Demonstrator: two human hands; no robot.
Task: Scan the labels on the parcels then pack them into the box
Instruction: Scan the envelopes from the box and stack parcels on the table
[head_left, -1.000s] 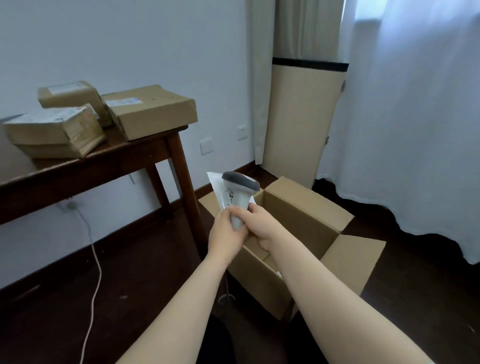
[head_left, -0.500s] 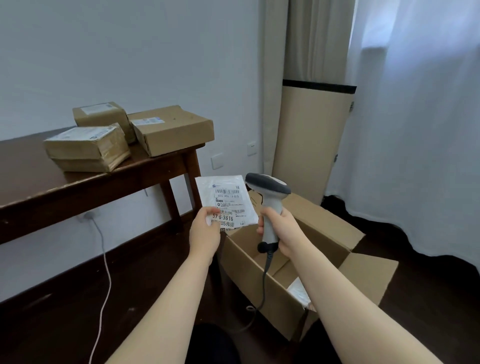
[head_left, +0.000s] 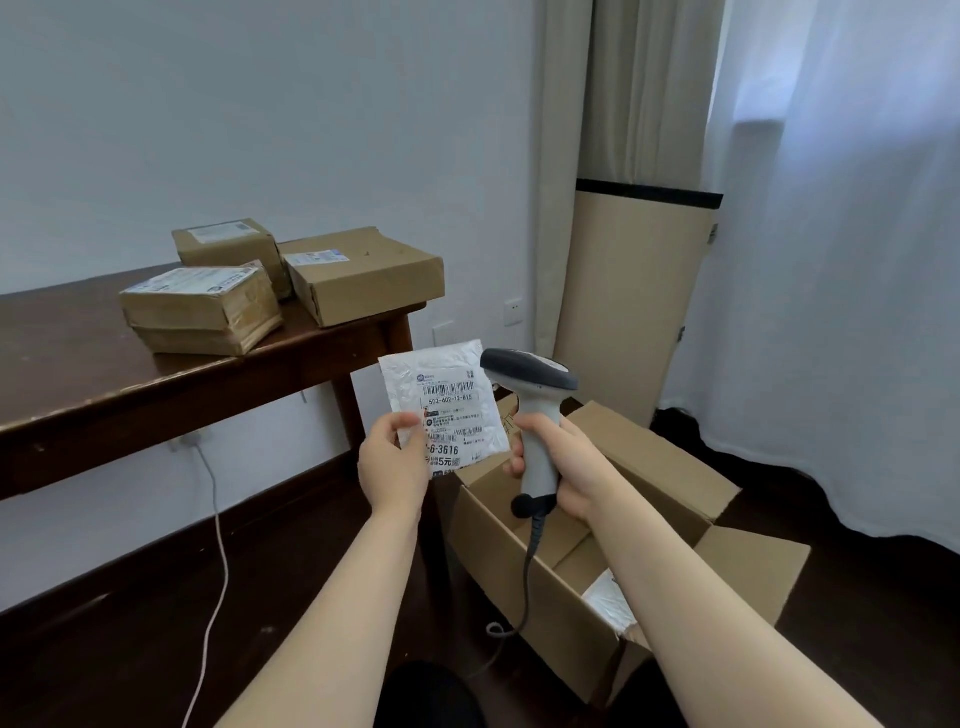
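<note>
My left hand (head_left: 396, 467) pinches the lower left corner of a white padded mailer (head_left: 445, 405), label with barcodes facing me. My right hand (head_left: 563, 470) grips the handle of a grey-and-white barcode scanner (head_left: 535, 410), upright just right of the mailer, its dark head level with the label's top. Both are held above an open cardboard box (head_left: 524, 571) on the floor; a white parcel (head_left: 610, 603) lies inside it. Three brown cardboard parcels sit on the wooden table (head_left: 78, 379): a stacked one (head_left: 202, 306), a small one (head_left: 228, 247) behind, a flat one (head_left: 363, 273) at the corner.
The scanner's cable (head_left: 524, 592) hangs down along the box's front wall. A white cord (head_left: 218, 545) runs from a wall socket down across the dark floor. A tall beige panel (head_left: 628, 312) and white curtains (head_left: 831, 260) stand behind the box.
The hands have parted: the mailer moved left and turned its label toward me, the scanner came upright to its right. The view has tilted up slightly.
</note>
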